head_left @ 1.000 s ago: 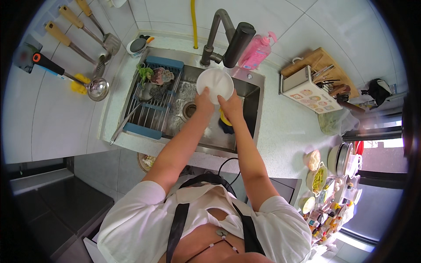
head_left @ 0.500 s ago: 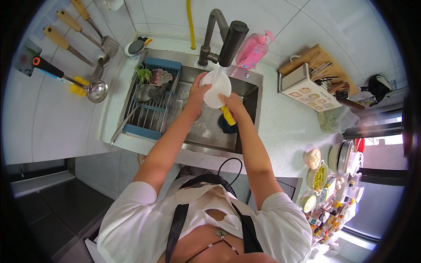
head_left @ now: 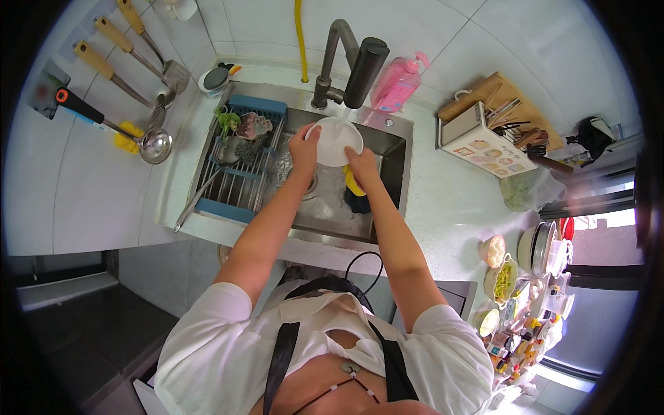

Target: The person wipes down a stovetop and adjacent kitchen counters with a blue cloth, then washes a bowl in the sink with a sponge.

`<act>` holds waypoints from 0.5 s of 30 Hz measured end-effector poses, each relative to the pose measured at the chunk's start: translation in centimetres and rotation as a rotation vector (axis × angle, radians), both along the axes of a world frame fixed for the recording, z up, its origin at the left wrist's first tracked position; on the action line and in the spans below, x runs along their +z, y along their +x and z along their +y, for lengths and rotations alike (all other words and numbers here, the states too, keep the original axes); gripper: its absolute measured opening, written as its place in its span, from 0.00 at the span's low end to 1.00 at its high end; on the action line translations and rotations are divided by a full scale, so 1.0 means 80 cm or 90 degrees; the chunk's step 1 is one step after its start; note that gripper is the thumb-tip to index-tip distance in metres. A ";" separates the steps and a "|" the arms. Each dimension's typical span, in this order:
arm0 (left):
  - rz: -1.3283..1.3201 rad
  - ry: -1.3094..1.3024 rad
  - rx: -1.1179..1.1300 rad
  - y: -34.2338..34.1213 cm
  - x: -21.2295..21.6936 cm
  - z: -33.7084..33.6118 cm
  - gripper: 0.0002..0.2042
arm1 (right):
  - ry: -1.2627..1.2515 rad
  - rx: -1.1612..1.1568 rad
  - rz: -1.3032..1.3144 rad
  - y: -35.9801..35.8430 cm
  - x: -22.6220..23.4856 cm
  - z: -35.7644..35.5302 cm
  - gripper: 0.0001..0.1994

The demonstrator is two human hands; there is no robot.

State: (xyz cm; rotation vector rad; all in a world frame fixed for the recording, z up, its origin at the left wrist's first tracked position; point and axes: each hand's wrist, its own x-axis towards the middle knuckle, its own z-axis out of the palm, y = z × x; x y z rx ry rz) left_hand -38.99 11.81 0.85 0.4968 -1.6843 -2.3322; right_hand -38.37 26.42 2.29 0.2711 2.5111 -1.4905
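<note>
plate point(head_left: 335, 140) – small, white, round, up over the sink point(head_left: 387, 173) right under the faucet point(head_left: 363, 66). my left hand point(head_left: 304, 149) is clamped on its left rim, thumb on the face, fingers behind i think (can't see them). right hand point(head_left: 360, 166) is closed at the lower right edge w/ a yellow sponge point(head_left: 354, 185) tucked under the palm, so both hands are together on the one plate, one each side.

handling, my guess: stiff, prob ceramic, light enough for one hand but wet = slippery, and it'll chip if it knocks the steel wall or the faucet. best grip is the rim, pinched thumb-over-fingers, not the flat face. sponge is soft, squashes, no worry there.

outward: something dark lies in the basin below my right wrist, can't tell what. left part of the sink has a blue drying rack point(head_left: 238, 166) w/ a couple of scrubby bits and some green stuff on it. pink soap bottle point(head_left: 400, 83) stands behind the sink, right of the faucet. on the bench further right, a white utensil caddy point(head_left: 484, 142) w/ a wooden board point(head_left: 508, 104) behind it. on the left wall, wooden-handled tools and a ladle point(head_left: 153, 144) hang in a row. bowls and jars sit far right at the bench edge.
</note>
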 end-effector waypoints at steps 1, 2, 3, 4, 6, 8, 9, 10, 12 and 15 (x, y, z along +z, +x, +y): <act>-0.044 0.034 0.022 -0.001 -0.004 0.009 0.13 | 0.034 -0.015 0.082 0.002 -0.001 0.002 0.18; -0.084 0.066 0.043 -0.002 -0.003 0.020 0.16 | 0.069 -0.033 0.162 0.005 -0.004 0.006 0.17; -0.113 0.092 0.008 -0.002 -0.003 0.025 0.16 | 0.104 -0.049 0.242 0.008 -0.006 0.009 0.16; -0.141 0.118 -0.026 0.000 -0.002 0.029 0.17 | 0.121 -0.046 0.284 0.007 -0.006 0.014 0.15; -0.185 0.127 -0.075 -0.001 -0.003 0.030 0.17 | 0.151 -0.033 0.369 0.005 -0.003 0.021 0.14; -0.216 0.095 -0.110 -0.003 -0.007 0.028 0.17 | 0.174 -0.032 0.385 0.004 -0.001 0.024 0.15; -0.202 0.045 -0.116 -0.001 0.000 0.027 0.17 | 0.186 -0.032 0.393 0.004 -0.001 0.025 0.15; -0.187 -0.006 -0.122 0.003 0.009 0.025 0.16 | 0.189 -0.034 0.383 0.003 -0.001 0.025 0.15; -0.160 -0.092 -0.131 0.009 0.022 0.016 0.16 | 0.189 -0.035 0.363 0.000 -0.001 0.018 0.16; -0.111 -0.171 -0.140 0.008 0.021 -0.004 0.16 | 0.187 -0.051 0.331 -0.001 0.003 0.002 0.18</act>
